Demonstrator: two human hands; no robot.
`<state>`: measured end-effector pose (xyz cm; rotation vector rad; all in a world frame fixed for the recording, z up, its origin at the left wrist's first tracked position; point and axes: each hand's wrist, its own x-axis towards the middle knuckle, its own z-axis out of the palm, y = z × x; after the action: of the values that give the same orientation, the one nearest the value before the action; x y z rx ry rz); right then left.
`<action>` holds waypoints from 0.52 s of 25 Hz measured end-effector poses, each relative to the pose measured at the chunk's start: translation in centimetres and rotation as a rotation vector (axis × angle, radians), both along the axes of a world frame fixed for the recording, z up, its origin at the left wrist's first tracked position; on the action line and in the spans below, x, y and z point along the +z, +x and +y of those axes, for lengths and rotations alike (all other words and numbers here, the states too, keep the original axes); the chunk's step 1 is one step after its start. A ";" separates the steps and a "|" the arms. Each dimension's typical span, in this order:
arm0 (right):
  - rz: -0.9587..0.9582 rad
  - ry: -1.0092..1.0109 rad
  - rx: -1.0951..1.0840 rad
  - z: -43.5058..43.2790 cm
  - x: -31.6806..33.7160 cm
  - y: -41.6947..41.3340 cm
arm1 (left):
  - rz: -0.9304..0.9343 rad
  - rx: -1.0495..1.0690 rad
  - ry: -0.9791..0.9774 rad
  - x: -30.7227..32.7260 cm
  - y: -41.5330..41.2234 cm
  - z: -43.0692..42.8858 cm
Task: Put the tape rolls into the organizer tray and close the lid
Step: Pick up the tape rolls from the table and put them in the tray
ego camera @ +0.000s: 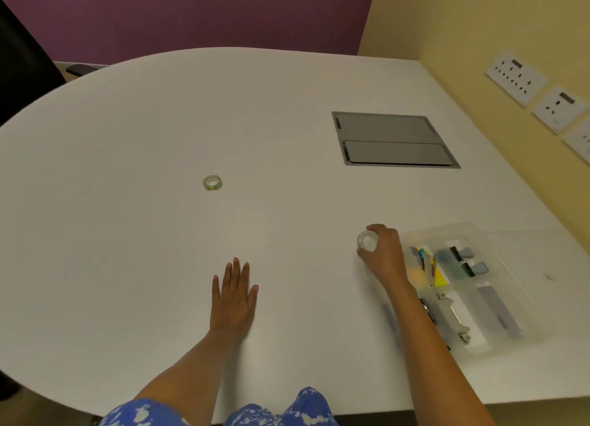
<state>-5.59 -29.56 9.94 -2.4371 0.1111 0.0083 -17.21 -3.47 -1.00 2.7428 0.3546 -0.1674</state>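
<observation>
My right hand (384, 253) grips a clear tape roll (367, 241) just left of the organizer tray (498, 339), low over the white table. The tray is translucent plastic, stands at the table's right side and holds small office items in several compartments. Whether its lid is open I cannot tell. A second clear tape roll (212, 182) with a green-yellow core lies flat on the table, far to the left and beyond my hands. Flat on the table near the front edge rests my left hand (234, 294), fingers spread, holding nothing.
A grey cable hatch (394, 141) is set flush in the table at the back right. The yellow wall with sockets (515, 82) runs along the right. A dark chair (22, 68) stands at the far left.
</observation>
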 end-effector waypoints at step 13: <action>0.279 -0.516 0.181 -7.0 -1.4 -0.2 | 0.000 0.083 -0.035 0.7 0.4 -7.6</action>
<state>-5.76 -36.61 8.51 -2.9397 0.0148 0.4523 -16.77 -11.03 -0.31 2.6880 0.4601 -0.1503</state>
